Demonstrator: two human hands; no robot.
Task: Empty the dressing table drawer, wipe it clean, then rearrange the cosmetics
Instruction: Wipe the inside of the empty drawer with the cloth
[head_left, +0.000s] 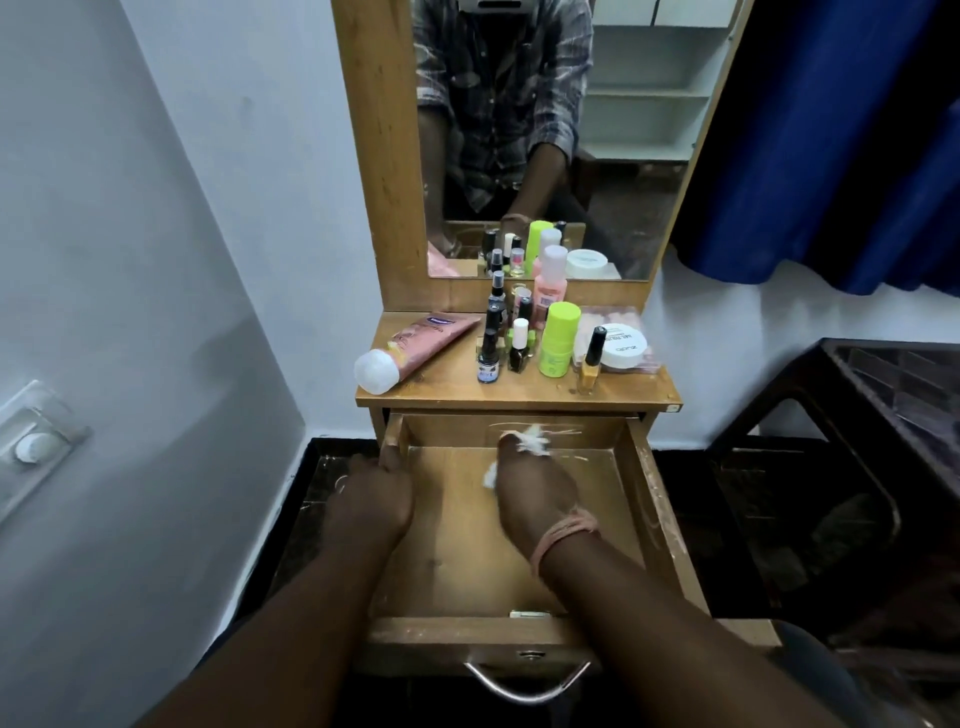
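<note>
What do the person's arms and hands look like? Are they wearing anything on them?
Both forearms are bare, with no gloves on the left hand or the right hand. The right wrist has a pinkish-orange thread band wound round it several times. The mirror shows a checked shirt with its sleeves rolled up.

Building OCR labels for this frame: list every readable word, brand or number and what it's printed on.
"ZUDIO": on the lid of the round white jar, seen upside down.
"NAIL POLISH": above it on that lid, partly hidden by the yellow nail polish bottle; the rest is unreadable.
Pink tube: blue logo patch, too blurred to read.
Neon green bottle: print too small.
Small dark bottle: label blurred.
Pink bottle: label unreadable.
</note>
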